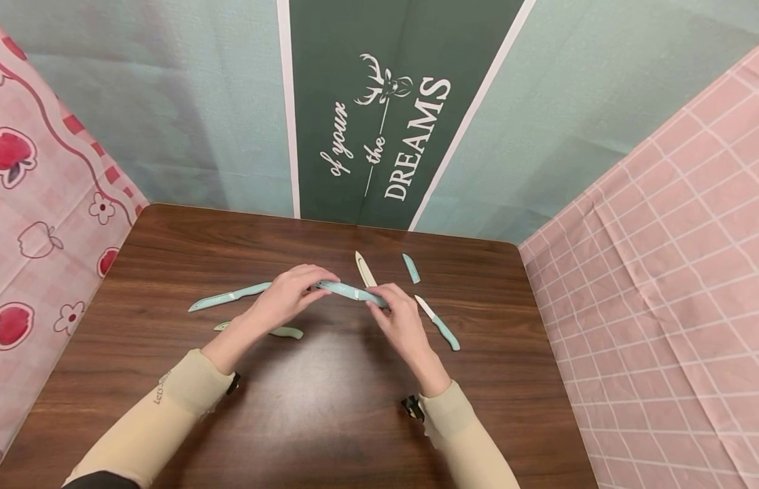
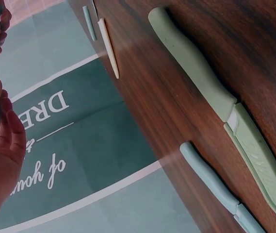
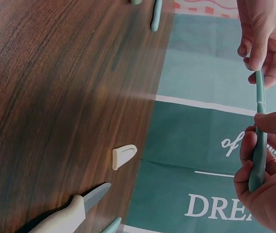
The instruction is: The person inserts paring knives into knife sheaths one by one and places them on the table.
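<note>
Up close, your left hand [image 1: 287,292] pinches the blue sheathed knife [image 1: 347,291] at its sheath end, your right hand [image 1: 400,318] curled round its handle, all above the desk [image 1: 318,414]. Green knife [image 1: 287,333] lies below your left forearm; farther off there's a cream piece [image 1: 365,269], probably a sheath, partly hidden.

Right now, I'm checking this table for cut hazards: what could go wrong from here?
The right hand might brush the uncovered blade of the loose blue-handled knife when lowered. If the sheath slips off the held knife, the left hand could meet a bare edge.
</note>
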Demonstrator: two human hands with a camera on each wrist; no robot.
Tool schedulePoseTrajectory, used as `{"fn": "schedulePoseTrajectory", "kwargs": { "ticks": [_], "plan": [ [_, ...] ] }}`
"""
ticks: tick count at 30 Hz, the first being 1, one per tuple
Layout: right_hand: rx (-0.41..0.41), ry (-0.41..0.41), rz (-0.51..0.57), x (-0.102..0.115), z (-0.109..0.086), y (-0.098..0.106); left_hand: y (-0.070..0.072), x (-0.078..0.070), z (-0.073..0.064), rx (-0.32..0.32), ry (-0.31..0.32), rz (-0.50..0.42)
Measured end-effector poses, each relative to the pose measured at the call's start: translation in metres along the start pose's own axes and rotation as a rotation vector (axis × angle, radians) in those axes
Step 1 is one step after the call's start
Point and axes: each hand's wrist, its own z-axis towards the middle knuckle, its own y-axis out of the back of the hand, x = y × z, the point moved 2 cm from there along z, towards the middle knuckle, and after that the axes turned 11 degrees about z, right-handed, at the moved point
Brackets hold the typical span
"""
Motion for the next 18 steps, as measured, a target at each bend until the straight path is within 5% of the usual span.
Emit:
{"fn": "schedulePoseTrajectory", "kwargs": {
  "ticks": [9,18],
  "plan": [
    [0.059,-0.017,-0.009,0.001,0.000,-0.016,0.002,0.000,-0.003,-0.011,-0.118,0.178],
    [0.138,-0.015,-0.043,-0.003,0.001,-0.041,-0.006,0.001,-0.009,0.029,-0.165,0.320]
  ]
}}
